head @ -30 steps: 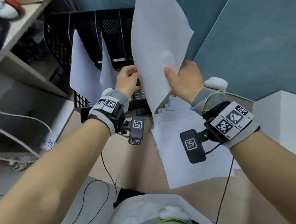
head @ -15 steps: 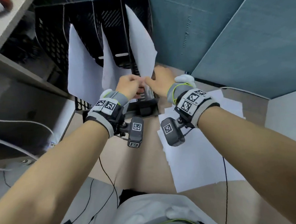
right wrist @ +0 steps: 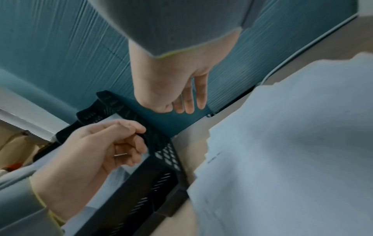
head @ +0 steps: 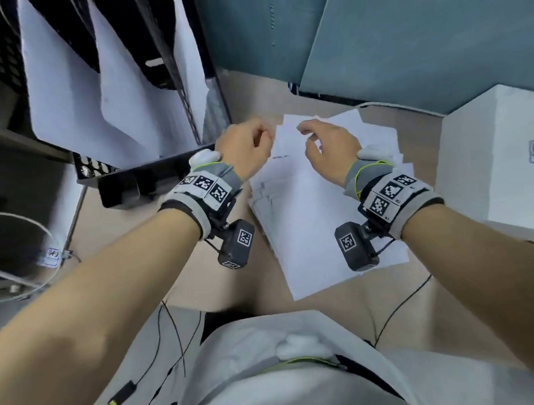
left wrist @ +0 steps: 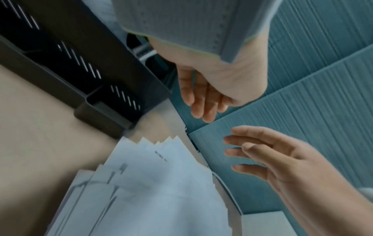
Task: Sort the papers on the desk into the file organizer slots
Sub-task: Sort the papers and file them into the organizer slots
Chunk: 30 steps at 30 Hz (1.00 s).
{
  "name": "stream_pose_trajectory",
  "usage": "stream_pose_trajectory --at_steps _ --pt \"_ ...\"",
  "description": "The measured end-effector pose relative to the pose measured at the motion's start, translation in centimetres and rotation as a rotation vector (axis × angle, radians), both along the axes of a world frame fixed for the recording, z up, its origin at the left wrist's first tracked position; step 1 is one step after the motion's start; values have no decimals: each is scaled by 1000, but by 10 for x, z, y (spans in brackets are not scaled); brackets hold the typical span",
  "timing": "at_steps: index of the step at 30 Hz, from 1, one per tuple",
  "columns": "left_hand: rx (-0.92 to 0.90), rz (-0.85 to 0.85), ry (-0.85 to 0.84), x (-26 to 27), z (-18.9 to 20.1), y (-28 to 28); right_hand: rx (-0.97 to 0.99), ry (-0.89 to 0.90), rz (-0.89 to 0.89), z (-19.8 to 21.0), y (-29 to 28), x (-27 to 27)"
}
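The black file organizer [head: 153, 180] stands at the back left of the desk, and a white sheet stands in each of three slots: left [head: 62, 89], middle [head: 124, 101], right [head: 190, 67]. A loose stack of white papers [head: 322, 215] lies on the desk to its right. Both hands hover over the stack's far end, holding nothing. My left hand [head: 264, 137] has loosely curled fingers [left wrist: 203, 102]. My right hand [head: 305, 135] is relaxed, its fingers [right wrist: 187, 103] just above the top sheet's far edge. The wrist views are motion-blurred.
A white box [head: 499, 165] stands on the desk right of the stack. Blue-green partition panels [head: 405, 40] close off the back. Shelving and grey cables [head: 12, 215] sit to the left of the organizer. Thin black wires hang by my lap.
The sheet both hands held went into the organizer's right slot and was let go. Both hands then drew back to the right, over the stack's far end.
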State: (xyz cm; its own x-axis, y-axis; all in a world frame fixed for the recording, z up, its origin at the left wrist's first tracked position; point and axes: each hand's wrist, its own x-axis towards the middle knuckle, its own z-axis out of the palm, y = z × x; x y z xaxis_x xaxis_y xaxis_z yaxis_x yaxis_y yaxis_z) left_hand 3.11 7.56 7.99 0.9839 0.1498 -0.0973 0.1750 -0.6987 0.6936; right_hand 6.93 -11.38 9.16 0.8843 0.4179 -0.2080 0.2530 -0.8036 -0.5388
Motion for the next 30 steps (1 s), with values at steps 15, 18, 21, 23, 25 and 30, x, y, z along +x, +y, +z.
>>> stream_pose_trajectory --at_steps 15,18,21,23,25,30 --pt "35 -258 592 -47 -106 -44 -544 570 170 -97 -145 -69" --pt "130 -297 502 -43 -112 -50 -533 584 166 -101 -147 -66" --pt "206 -317 471 -39 -113 -57 -519 595 174 -102 -147 -62" --pt "254 -342 542 -38 -116 -66 -519 607 167 -102 -148 -61" --pt "255 -360 618 -36 -115 -71 -518 622 164 -104 -147 -60" --pt "217 -512 635 -30 -100 -84 -474 653 79 -100 -146 -55"
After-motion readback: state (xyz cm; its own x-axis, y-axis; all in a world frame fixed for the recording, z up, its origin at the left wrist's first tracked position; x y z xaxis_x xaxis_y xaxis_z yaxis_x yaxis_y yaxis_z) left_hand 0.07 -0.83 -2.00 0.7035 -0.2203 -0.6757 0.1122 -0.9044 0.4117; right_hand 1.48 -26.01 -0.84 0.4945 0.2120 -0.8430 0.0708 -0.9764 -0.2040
